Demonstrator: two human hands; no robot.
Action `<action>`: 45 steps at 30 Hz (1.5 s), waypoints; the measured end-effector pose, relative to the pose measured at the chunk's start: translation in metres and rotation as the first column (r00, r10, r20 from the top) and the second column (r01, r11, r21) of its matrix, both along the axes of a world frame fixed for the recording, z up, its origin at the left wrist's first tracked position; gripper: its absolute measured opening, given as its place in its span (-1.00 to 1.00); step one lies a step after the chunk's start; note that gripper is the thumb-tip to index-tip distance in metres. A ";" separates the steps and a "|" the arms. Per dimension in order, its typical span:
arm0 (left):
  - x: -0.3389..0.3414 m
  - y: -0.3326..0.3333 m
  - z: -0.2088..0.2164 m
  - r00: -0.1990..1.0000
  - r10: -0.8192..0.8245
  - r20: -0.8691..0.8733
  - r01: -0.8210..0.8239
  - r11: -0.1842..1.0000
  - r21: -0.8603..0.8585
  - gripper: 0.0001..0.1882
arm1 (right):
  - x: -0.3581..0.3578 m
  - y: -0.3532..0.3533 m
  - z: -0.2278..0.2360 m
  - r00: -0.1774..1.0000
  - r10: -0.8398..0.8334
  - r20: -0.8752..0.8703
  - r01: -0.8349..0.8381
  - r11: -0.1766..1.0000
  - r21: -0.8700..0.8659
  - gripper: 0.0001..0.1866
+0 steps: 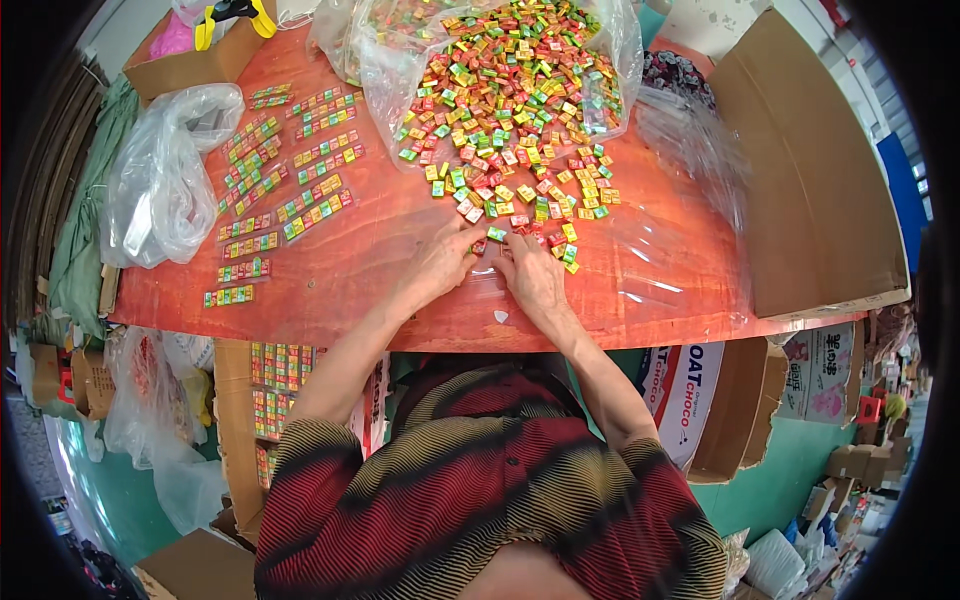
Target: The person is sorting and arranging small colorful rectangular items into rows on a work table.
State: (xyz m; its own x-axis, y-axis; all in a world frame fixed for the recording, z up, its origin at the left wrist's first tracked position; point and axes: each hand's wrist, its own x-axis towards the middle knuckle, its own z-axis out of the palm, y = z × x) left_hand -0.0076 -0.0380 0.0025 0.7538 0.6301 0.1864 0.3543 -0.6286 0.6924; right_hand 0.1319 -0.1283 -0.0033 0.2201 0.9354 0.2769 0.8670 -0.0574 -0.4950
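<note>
A large heap of tiny red, yellow, green and orange boxes (520, 90) spills from a clear plastic bag (385, 95) onto the red tabletop. At the heap's near edge, my left hand (442, 262) has its fingers curled in a pinch at a small red box (478, 247). Just to its right, my right hand (537, 277) is bent over more of these boxes, with its thumb and fingers drawn together. A loose green-and-yellow box (496, 234) lies between the two hands. The fingertips partly cover what they grip.
Rows of boxes in clear wrap (318, 207) lie on the table's left. Beside them is a crumpled plastic bag (165, 180). A cardboard carton (820, 190) stands at the right, with clear film (690, 150) next to it. Below the table edge, another carton (237, 430) holds packed rows.
</note>
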 end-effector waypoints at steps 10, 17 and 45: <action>0.010 -0.010 0.000 0.998 -0.004 -0.059 0.000 0.998 -0.060 -0.66 | 0.011 -0.001 0.000 0.974 0.174 -0.144 -0.187 0.979 -0.086 -0.65; 0.010 -0.027 0.004 0.998 0.052 0.025 -0.051 0.998 -0.041 -0.62 | -0.001 -0.033 0.008 0.977 0.086 -0.196 -0.075 0.995 0.064 -0.71; -0.004 -0.015 0.000 0.981 0.191 -0.035 -0.190 0.981 0.035 -0.63 | -0.003 -0.008 0.009 0.994 0.089 0.067 -0.094 0.993 0.075 -0.73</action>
